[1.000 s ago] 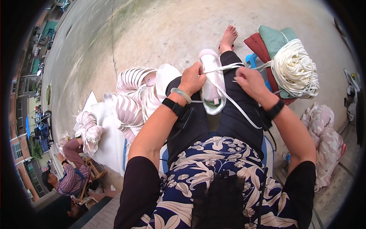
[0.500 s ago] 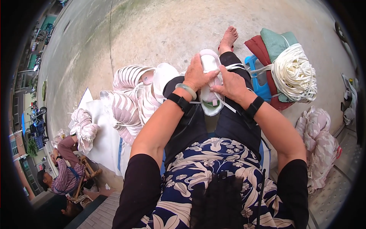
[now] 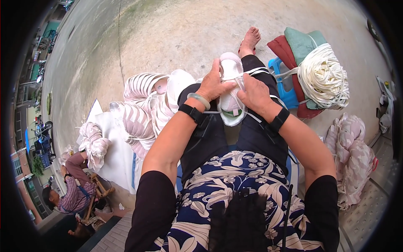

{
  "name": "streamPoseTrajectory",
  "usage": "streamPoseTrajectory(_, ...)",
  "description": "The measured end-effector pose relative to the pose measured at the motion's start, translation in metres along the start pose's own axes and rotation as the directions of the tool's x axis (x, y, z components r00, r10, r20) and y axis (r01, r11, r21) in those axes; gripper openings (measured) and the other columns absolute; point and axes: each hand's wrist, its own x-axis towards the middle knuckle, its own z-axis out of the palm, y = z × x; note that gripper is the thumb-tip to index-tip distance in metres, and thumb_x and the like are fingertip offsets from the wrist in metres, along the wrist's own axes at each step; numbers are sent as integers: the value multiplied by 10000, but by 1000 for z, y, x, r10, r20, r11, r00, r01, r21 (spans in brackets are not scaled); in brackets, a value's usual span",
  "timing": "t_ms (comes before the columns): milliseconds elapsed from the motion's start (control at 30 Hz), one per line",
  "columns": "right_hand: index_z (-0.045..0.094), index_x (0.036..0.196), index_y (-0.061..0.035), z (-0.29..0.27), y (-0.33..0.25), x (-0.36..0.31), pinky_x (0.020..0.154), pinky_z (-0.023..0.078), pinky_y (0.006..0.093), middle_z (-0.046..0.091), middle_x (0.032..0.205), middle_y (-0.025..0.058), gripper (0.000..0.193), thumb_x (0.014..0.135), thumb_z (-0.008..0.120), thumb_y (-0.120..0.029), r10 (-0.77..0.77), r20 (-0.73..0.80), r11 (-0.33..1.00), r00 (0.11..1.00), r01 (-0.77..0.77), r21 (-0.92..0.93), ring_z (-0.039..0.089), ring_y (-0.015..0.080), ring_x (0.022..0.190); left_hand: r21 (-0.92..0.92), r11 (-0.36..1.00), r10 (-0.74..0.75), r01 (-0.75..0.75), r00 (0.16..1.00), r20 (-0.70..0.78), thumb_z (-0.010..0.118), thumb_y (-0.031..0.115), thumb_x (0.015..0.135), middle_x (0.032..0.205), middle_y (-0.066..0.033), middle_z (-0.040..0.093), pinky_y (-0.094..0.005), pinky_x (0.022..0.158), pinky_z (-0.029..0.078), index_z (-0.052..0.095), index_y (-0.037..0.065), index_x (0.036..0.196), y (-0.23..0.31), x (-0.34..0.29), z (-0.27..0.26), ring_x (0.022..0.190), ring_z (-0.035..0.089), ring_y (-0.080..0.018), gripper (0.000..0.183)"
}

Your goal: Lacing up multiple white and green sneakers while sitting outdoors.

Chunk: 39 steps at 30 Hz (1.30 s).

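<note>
A pale pink and white shoe [image 3: 230, 103] lies lengthwise across my lap, toe pointing away from me, with a green patch inside its near opening. A flat white shoelace [image 3: 231, 77] spans its upper part between my two hands. My left hand [image 3: 211, 87] is at the shoe's left edge, its fingers closed on the lace and the thumb lying over the shoe. Against the right edge, my right hand [image 3: 255, 93] pinches the lace, fingertips partly hidden. More lace strands run over my right thigh toward a big bundle of white laces [image 3: 322, 80].
The lace bundle rests with red and green cloths [image 3: 303, 45] on a blue stool [image 3: 287, 93]. Strung pink and white shoe pieces [image 3: 145, 115] are heaped on a white sheet [image 3: 119, 161] at left. A bundle of similar pieces [image 3: 354, 161] lies right. Another person [image 3: 75, 191] sits lower left.
My hands have drawn slightly apart, and the lace now shows stretched across the shoe between them. The shoe stays in about the same place.
</note>
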Motion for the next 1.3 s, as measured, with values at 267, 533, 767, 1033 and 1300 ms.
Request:
streamPoseTrajectory(267,459,948,-1,15,-9,3,665,477,422,556,843,198,281,707,529,-127,-45,-111,994,993,34,-100,578,360,763,239,947,-169,213,967,-192,652,256,621,1040,-276,553,-405,800,453,167,-32,1305,16,3,24,945,565,-386,887)
streamPoseTrajectory(533,466,977,-4,10,-10,2,651,471,434,555,851,193,260,744,509,-112,-10,-100,994,995,-1,-107,577,356,748,205,974,-90,100,994,-58,618,194,633,963,-285,570,-417,773,456,163,3,1304,5,6,21,900,568,-416,832)
streamPoseTrajectory(767,497,894,-15,12,-2,3,662,484,436,581,824,186,203,762,527,-166,-102,-140,988,985,84,-131,602,344,742,108,982,-143,156,982,-120,637,216,636,1043,-264,550,-404,809,441,233,0,1264,13,-3,14,969,546,-406,777)
streamPoseTrajectory(1033,539,829,-21,17,-2,16,679,476,417,583,805,186,134,758,501,-128,-212,-114,974,971,201,-104,593,339,765,656,754,320,1,873,-368,678,220,603,851,-142,517,-413,658,408,486,35,912,18,-17,11,782,529,-324,408)
streamPoseTrajectory(1300,575,767,-20,12,-3,14,679,474,419,601,741,182,136,767,470,-105,-182,-62,983,981,180,-39,598,338,750,796,573,454,-198,884,-107,624,174,671,666,-74,517,-393,538,408,522,78,663,13,-14,16,601,550,-267,140)
